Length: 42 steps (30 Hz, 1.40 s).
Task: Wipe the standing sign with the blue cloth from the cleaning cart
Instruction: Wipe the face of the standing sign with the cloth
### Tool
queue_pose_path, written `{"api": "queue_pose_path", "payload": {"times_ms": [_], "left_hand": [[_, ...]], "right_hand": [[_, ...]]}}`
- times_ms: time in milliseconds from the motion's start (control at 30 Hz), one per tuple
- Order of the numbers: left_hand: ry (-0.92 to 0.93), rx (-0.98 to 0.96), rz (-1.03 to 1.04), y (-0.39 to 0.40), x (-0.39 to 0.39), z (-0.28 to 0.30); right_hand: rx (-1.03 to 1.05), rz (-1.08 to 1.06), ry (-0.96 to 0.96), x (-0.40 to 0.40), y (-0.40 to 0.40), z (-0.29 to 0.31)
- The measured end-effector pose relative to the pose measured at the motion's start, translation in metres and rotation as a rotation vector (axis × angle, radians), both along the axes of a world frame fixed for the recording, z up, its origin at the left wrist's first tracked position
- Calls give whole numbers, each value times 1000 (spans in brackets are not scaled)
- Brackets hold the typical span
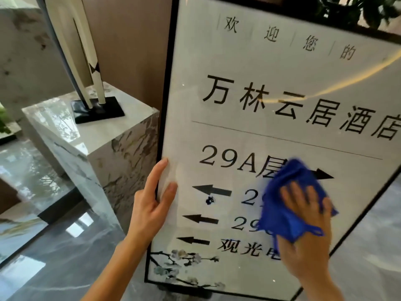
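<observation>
blue cloth [288, 205]: flat on the sign's lower right | right hand [308, 231]: fingers spread, pressing it | sign [260, 131]: upright beside a marble block [91, 146] | left hand [152, 205]: straight fingers on its left edge

Black-framed white standing sign [271, 88]: black lettering and arrows, pale blossom motif at base. Bright blue microfibre cloth [288, 198]. White grey-veined marble plinth [104, 148]. Glossy floor [65, 257], apparently grey marble.
</observation>
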<state>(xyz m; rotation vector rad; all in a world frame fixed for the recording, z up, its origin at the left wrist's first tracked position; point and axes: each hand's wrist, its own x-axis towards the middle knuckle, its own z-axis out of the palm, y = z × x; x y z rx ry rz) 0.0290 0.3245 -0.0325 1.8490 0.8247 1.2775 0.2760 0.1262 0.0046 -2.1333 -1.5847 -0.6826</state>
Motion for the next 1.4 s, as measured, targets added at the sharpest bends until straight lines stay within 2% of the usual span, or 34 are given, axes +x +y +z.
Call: {"api": "queue_pose_path", "payload": {"times_ms": [133, 333, 533, 633, 767, 833, 933, 1033, 1167, 1267, 1400], "left_hand": [[31, 6, 7, -6, 1, 0], [15, -72, -38, -14, -6, -8], [0, -68, -11, -21, -5, -19], [-11, -1, -12, -19, -3, -25], [-31, 26, -19, -15, -5, -39], [-51, 21, -32, -15, -6, -39], [-67, 38, -67, -13, -7, -40], [-48, 24, -87, -10, -7, -45], [-63, 47, -113, -5, -7, -48], [-55, 44, -116, -3, -6, -47], [-76, 64, -111, -6, -8, -51]], "right_hand": [[192, -67, 215, 46, -25, 19], [265, -109, 212, 52, -23, 23], [358, -167, 205, 40, -8, 20], [481, -201, 302, 23, 9, 20], [584, -310, 317, -27, 51, 18], [528, -307, 265, -59, 75, 10], [315, -191, 67, -101, 90, -20], [67, 46, -60, -122, 71, -65], [-242, 182, -196, -115, 21, -109], [-274, 191, -178, -98, 5, -103], [-64, 60, 51, -64, -1, -68]]}}
